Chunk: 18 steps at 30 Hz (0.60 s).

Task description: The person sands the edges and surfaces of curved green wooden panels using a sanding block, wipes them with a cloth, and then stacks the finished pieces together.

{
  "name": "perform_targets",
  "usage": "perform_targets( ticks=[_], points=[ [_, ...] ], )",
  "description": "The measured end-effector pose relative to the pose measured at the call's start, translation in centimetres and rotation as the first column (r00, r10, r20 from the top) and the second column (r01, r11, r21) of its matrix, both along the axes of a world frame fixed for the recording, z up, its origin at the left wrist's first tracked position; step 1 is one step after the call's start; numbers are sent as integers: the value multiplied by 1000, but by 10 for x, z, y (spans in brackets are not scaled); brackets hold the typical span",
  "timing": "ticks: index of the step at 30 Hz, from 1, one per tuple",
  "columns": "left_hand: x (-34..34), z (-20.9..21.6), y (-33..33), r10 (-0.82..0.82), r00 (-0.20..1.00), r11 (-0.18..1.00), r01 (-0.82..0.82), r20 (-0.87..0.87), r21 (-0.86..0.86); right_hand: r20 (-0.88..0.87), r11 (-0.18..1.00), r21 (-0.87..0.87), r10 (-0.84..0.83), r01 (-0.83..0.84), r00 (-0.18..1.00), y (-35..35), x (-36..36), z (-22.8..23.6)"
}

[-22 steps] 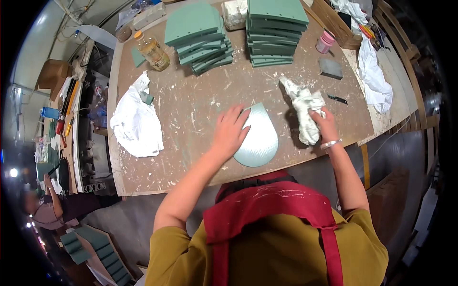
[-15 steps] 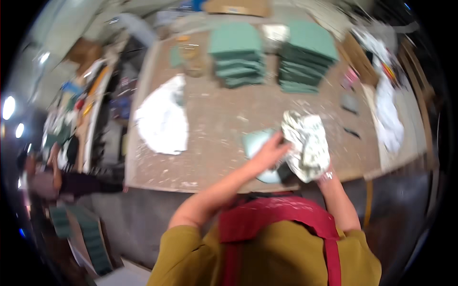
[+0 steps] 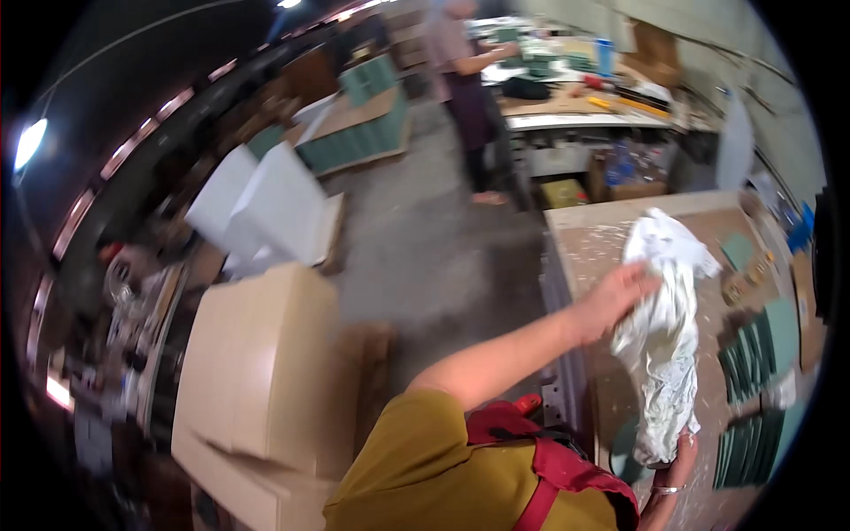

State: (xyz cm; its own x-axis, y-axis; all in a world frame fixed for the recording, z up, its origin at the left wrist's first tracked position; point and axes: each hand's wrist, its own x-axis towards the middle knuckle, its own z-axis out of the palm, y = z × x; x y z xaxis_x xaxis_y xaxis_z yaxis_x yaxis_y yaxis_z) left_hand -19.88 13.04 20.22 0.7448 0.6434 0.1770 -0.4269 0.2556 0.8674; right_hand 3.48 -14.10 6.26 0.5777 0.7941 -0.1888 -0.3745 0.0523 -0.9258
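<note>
A long, crumpled white cloth (image 3: 664,323) stretches over the brown worktable (image 3: 595,246), its lower part faintly patterned. Whether it is one cloth or two overlapping ones I cannot tell. My left hand (image 3: 613,305) reaches across to the cloth's left edge, its fingers closed on the fabric. At the lower end my right hand (image 3: 683,450), with a bracelet at the wrist, grips the bunched cloth, which hides part of its fingers. Beside that end lies a pale green rounded piece (image 3: 625,450), partly covered by the cloth.
Stacks of green pieces (image 3: 757,354) stand on the table's right side near a glass jar (image 3: 745,281). A large cardboard box (image 3: 257,363) is at my left. Farther off, a person (image 3: 467,84) stands at another workbench (image 3: 575,122). White panels (image 3: 276,208) lean beyond the box.
My view has swung left, bringing the floor, boxes and other bench into sight. My left hand has moved from the green piece to the white cloth. My right hand still holds cloth.
</note>
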Motion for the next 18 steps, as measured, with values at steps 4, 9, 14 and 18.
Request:
perform_targets(
  ticks=[4,9,14,18],
  points=[
    [-85,16,-15,266,964,960,-263,17,-93,301,910,-265,392,-319,870,32,18,-31],
    [-123,-5,-58,203,962,944,-143,-182,298,510,931,-17,321,-364,798,86,-60,49],
    [-146,34,-99,230,942,789,-33,-245,614,262,503,-19,836,-864,482,104,-143,59],
    [-192,27,-53,600,767,411,-49,-229,910,127,756,-32,652,-654,747,106,-157,60]
  ],
)
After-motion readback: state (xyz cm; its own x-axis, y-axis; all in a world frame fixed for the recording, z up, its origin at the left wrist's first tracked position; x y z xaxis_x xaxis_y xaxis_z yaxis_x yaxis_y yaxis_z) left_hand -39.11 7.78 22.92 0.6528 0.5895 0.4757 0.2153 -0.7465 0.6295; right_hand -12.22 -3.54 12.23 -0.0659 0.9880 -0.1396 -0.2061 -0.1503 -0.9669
